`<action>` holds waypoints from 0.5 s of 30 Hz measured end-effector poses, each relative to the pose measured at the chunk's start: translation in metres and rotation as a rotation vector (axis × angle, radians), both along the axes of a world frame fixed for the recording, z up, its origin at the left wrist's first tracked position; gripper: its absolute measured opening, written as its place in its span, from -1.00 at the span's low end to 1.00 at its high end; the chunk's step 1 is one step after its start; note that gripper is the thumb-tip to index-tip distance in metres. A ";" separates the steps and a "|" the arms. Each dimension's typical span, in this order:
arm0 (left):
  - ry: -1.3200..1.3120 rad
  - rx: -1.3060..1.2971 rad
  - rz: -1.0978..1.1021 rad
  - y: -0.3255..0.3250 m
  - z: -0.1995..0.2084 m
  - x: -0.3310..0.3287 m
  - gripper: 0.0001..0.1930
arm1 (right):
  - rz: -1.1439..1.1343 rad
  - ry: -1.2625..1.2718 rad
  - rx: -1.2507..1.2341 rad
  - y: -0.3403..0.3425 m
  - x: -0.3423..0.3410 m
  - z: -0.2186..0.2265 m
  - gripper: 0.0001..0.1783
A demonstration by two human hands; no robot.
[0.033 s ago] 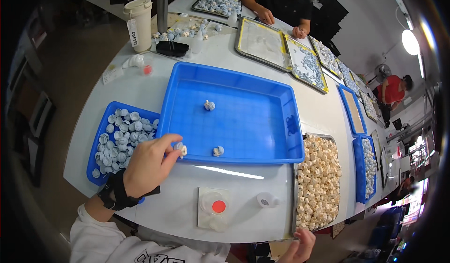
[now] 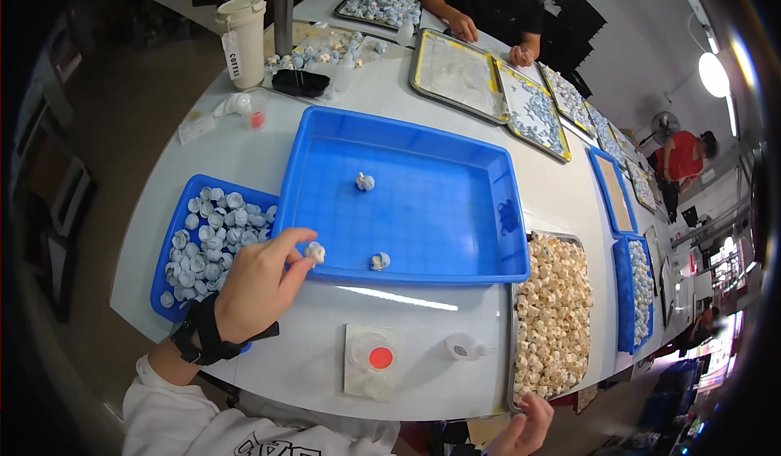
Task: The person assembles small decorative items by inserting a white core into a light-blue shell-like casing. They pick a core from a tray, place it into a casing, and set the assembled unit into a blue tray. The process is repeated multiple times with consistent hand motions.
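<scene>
A small, rounded off-white piece is being pinched by the left hand over the near-left rim of the large, rectangular blue plastic bin.
Between narrowed thumb and forefinger the piece is being held; inside the bin only two pale-blue-and-cream pieces are being contained, so little seems done. Plenty is being left in the smaller blue plastic tray of pale-blue cups and the metal tray of cream pieces, beside which the right hand is being held, loosely curled; whether anything is being gripped there cannot be told.
</scene>
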State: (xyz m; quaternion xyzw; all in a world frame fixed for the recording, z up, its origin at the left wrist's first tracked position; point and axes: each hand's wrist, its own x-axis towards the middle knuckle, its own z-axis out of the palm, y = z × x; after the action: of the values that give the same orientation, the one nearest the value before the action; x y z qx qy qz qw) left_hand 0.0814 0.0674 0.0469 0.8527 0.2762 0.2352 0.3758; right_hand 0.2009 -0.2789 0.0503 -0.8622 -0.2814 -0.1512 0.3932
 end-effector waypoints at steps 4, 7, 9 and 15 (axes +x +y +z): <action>-0.027 0.067 0.000 -0.008 0.006 -0.005 -0.66 | -0.114 -0.022 0.040 -0.016 0.028 -0.006 -0.75; 0.039 0.182 -0.098 -0.006 -0.004 -0.014 -0.65 | -0.186 0.015 -0.165 -0.024 0.045 -0.008 -0.74; 0.155 0.172 -0.145 -0.009 -0.005 -0.020 -0.66 | -0.246 -0.002 -0.327 -0.023 0.051 -0.009 -0.71; 0.151 0.083 -0.238 -0.029 0.000 -0.034 -0.71 | -0.268 -0.288 -0.577 -0.035 0.076 -0.034 -0.58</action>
State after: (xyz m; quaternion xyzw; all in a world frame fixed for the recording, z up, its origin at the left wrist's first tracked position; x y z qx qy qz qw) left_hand 0.0478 0.0388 0.0469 0.9096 0.1906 0.1351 0.3437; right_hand 0.2767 -0.3141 0.0165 -0.9369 -0.2497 -0.2358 0.0662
